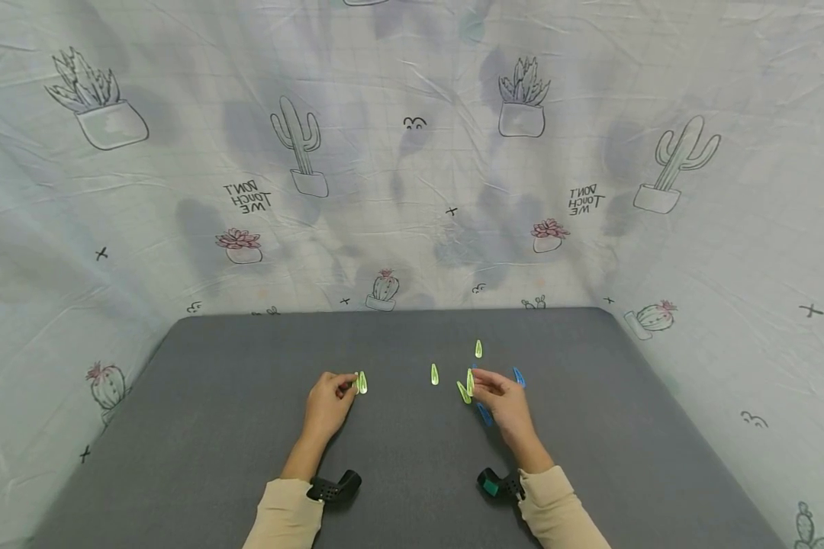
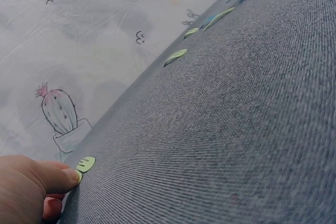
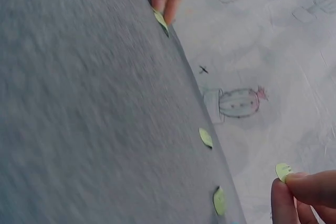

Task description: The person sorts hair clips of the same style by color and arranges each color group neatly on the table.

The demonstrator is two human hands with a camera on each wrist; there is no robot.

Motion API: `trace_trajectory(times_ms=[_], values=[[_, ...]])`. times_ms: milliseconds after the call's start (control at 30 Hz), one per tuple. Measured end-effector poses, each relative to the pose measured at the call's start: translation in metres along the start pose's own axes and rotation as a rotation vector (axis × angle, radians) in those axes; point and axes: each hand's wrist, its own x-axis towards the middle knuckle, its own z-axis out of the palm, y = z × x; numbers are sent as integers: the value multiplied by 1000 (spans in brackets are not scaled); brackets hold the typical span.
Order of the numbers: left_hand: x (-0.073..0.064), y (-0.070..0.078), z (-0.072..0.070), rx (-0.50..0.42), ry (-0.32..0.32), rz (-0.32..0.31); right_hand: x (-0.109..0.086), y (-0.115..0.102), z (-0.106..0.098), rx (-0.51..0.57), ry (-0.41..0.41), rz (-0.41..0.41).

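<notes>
My left hand (image 1: 327, 402) pinches a yellow-green snap hair clip (image 2: 79, 177) between thumb and finger, low over the table. Right beside it, a second yellow-green hair clip (image 1: 362, 383) lies on the cloth. My right hand (image 1: 506, 404) grips another yellow-green hair clip (image 3: 283, 171) by its wide end, raised off the table. Close to that hand, a green clip (image 1: 463, 393) and a blue hair clip (image 1: 484, 414) lie on the table; another blue clip (image 1: 519, 377) is just past the knuckles. Part of a further blue piece is hidden behind the right fingers.
Between the hands lies a green clip (image 1: 435, 374), and one more green clip (image 1: 478, 349) is farther back. The grey cloth-covered table (image 1: 199, 427) ends at a white curtain (image 1: 384, 191) printed with cacti. Each wrist wears a black camera mount (image 1: 336, 488).
</notes>
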Motion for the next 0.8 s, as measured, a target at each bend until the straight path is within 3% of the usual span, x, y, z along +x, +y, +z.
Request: trace_trajectory(times_ms=[333, 500, 800], values=[[-2, -1, 0, 0, 24, 8, -4, -2, 31, 0, -96, -33], [-2, -1, 1, 2, 43, 19, -11, -18, 50, 14, -167, -58], [-1, 0, 1, 0, 12, -7, -16, -32, 83, -2, -215, -94]])
